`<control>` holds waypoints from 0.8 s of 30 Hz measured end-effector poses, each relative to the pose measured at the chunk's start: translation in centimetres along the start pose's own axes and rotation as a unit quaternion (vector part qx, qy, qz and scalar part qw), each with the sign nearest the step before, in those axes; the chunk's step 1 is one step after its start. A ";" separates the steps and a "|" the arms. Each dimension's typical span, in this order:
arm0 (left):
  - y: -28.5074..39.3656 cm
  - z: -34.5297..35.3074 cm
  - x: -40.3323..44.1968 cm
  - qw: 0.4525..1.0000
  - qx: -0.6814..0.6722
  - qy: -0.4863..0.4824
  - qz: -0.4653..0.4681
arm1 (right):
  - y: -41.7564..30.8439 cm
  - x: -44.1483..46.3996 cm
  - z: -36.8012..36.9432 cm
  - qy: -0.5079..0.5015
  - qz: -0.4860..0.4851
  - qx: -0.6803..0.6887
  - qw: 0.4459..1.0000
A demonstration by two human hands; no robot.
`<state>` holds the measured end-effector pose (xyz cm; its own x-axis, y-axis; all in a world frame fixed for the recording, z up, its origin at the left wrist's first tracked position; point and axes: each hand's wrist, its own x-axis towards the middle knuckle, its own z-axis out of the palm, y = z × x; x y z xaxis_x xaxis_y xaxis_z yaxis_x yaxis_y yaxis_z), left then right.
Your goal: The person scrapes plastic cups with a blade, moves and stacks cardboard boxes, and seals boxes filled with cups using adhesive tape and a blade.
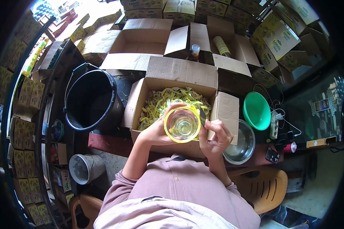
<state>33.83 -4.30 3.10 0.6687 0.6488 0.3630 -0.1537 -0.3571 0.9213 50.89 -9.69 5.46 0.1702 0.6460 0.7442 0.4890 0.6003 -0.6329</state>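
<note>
My left hand (156, 131) is wrapped round a clear cup (183, 126) with a bright yellow rim, its open mouth facing me. Close against the cup's right side, my right hand (218, 137) is closed on a thin dark blade, like a knife (203, 115). The blade's tip reaches up beside the yellow rim; its handle is hidden in my fingers. Below both hands stands an open cardboard box (181, 72), holding a heap of curly yellow-green strips (156, 103) and some clear pieces.
A black bucket (112, 87) stands left of the box. On the right are a green basin (257, 110), a steel bowl (244, 147), a power strip (274, 126) with cables and a phone (272, 155). Behind, an open carton (221, 28) holds stacked yellow-rimmed pieces (221, 46).
</note>
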 end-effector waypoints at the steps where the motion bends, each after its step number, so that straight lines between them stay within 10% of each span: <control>1: 0.0 0.0 0.0 1.000 0.006 -0.005 -0.002 | 0.0 0.0 0.0 0.000 0.002 -0.001 1.000; 13: -0.2 0.0 0.4 0.998 -0.021 -0.060 0.011 | 0.2 0.6 0.3 -0.028 0.005 -0.012 1.000; 24: -0.3 1.1 1.1 0.976 -0.162 0.147 0.014 | -0.1 0.5 0.7 0.013 0.033 -0.069 0.997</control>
<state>35.39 -4.21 3.04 0.4300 0.8241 0.3686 -0.4220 -0.1775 0.8891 50.28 -9.14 5.74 0.2274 0.6683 0.7083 0.5890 0.4849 -0.6465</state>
